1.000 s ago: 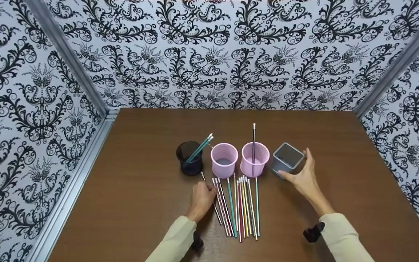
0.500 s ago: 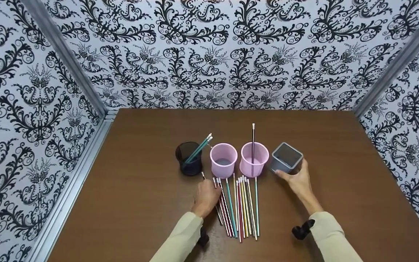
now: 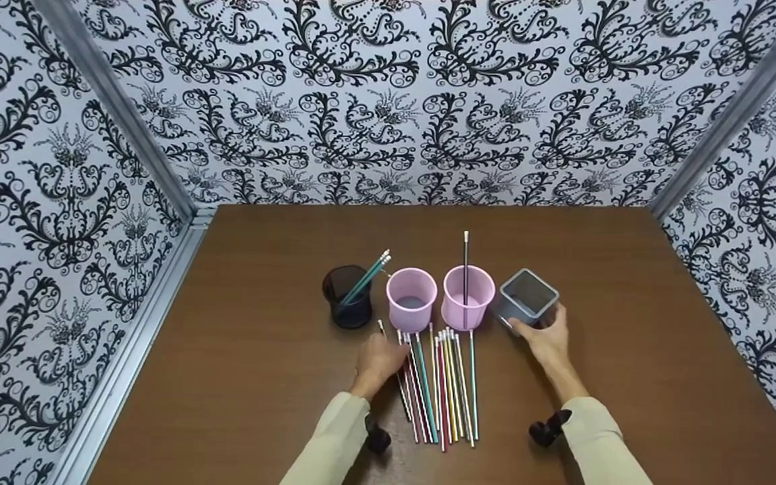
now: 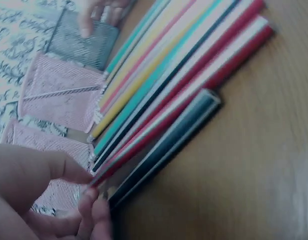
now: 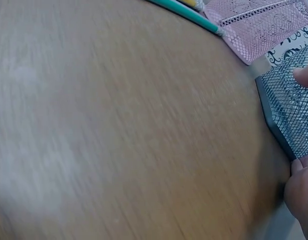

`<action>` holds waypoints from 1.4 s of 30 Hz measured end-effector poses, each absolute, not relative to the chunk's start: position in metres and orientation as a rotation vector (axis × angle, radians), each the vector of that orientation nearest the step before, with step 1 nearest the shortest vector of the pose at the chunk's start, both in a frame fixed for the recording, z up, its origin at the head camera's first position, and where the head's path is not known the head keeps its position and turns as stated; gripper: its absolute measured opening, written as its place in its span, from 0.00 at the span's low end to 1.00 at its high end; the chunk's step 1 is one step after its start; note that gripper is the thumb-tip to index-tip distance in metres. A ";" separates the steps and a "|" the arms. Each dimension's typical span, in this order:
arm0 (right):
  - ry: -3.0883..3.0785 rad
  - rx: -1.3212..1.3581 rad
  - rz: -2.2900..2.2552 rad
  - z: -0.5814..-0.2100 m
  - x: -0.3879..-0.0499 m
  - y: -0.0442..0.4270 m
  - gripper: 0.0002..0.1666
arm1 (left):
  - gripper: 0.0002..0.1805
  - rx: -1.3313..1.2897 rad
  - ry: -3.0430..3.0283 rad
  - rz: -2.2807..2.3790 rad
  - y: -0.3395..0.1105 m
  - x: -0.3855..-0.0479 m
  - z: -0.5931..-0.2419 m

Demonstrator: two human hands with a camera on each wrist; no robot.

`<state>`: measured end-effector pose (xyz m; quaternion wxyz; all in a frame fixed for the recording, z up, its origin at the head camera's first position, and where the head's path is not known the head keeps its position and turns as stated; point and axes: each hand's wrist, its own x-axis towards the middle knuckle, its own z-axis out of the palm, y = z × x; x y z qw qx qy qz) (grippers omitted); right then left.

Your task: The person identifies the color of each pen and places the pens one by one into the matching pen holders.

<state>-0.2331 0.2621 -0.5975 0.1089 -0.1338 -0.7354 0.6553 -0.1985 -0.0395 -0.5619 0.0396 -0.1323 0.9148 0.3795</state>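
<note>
In the head view my left hand [image 3: 379, 360] is over the left end of the row of pencils. Seen from the left wrist, its thumb and fingertips [image 4: 88, 192] pinch the end of a red-and-white striped pencil [image 4: 221, 70], beside a dark pencil [image 4: 169, 145]. My right hand [image 3: 550, 340] holds the grey square mesh cup [image 3: 510, 312] by its lower right side, thumb at the front. In the right wrist view, part of that hand [image 5: 301, 192] is at the cup's [image 5: 294, 112] edge.
Left of the grey cup stand two pink mesh cups [image 3: 411, 318] [image 3: 454, 315], the right one holding a dark pencil [image 3: 466, 256]. Farther left, a black mesh cup [image 3: 354, 315] holds teal pencils [image 3: 364, 281]. Several coloured pencils [image 3: 452, 391] lie in front on the brown table [image 3: 246, 377].
My left hand has shifted slightly right, from the dark pencil onto the striped one. My right hand has moved slightly left and its fingers sit lower around the grey cup.
</note>
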 end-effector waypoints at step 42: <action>-2.029 -0.441 1.845 -0.611 -0.227 0.253 0.53 | 0.08 0.102 2.083 1.903 0.013 -0.192 -0.479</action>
